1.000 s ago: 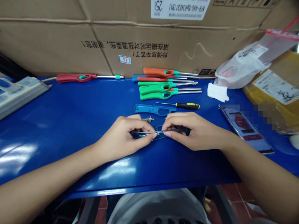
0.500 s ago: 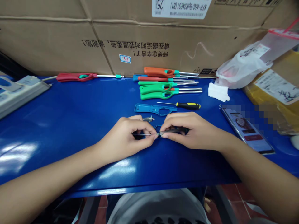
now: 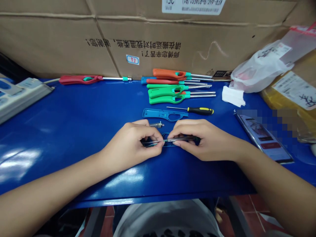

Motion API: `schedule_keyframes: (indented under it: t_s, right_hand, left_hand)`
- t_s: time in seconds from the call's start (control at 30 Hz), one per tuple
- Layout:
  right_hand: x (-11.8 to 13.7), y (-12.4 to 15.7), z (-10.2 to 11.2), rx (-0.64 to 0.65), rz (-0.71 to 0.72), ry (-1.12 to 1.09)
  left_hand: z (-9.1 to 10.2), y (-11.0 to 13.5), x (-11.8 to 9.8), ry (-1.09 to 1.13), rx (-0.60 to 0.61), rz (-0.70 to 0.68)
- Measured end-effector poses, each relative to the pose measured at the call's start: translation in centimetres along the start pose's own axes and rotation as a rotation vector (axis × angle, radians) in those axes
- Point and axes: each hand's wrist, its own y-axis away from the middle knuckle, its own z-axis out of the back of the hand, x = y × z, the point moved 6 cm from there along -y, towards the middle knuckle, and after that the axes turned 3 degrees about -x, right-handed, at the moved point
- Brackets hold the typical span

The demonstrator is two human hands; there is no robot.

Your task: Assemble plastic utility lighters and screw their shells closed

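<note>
My left hand is closed in a pinch on a thin wire, whose far part runs back under the palm. Between finger and thumb, my right hand grips a slim metal tube, its open end facing the left fingertips. The wire reaches to the tube's end; whether it goes inside is too small to tell. Beneath both hands lies a blue lighter part, mostly covered. A small clear and metal piece sticks out behind the left knuckles. Beyond them rests a blue lighter shell half, inner side up.
Behind the shell is a black-yellow screwdriver. Several lighters, green and orange among them, lie by the cardboard box. A red lighter and power strip are left; a phone is right.
My fingertips have drawn slightly apart, so more of the tube's end and the blue part below shows. The view has shifted a little.
</note>
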Motion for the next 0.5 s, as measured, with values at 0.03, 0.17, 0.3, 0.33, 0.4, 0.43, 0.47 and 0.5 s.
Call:
schedule_keyframes:
  t_s: [0.03, 0.17, 0.3, 0.33, 0.4, 0.43, 0.47, 0.5]
  right_hand:
    - [0.02, -0.03, -0.05, -0.003, 0.003, 0.004]
    - [0.09, -0.10, -0.27, -0.018, 0.014, 0.018]
    - [0.07, -0.14, -0.47, -0.019, 0.012, 0.018]
    - [0.07, -0.16, -0.49, -0.017, 0.012, 0.014]
    - [0.05, -0.22, -0.50, -0.016, 0.012, 0.011]
    - [0.02, -0.26, -0.49, -0.019, 0.011, 0.013]
    - [0.00, -0.28, -0.50, -0.021, 0.013, 0.016]
    - [-0.01, -0.29, -0.52, -0.023, 0.016, 0.022]
  left_hand:
    - [0.00, 0.03, -0.04, -0.010, -0.004, -0.004]
    - [0.00, 0.23, -0.19, -0.066, -0.026, 0.000]
    - [0.12, 0.34, -0.39, -0.106, -0.042, 0.014]
    - [0.14, 0.35, -0.42, -0.104, -0.042, 0.018]
    - [0.17, 0.35, -0.46, -0.095, -0.044, 0.021]
    - [0.16, 0.35, -0.47, -0.093, -0.043, 0.020]
    - [0.13, 0.36, -0.48, -0.095, -0.041, 0.016]
    - [0.11, 0.37, -0.50, -0.100, -0.042, 0.008]
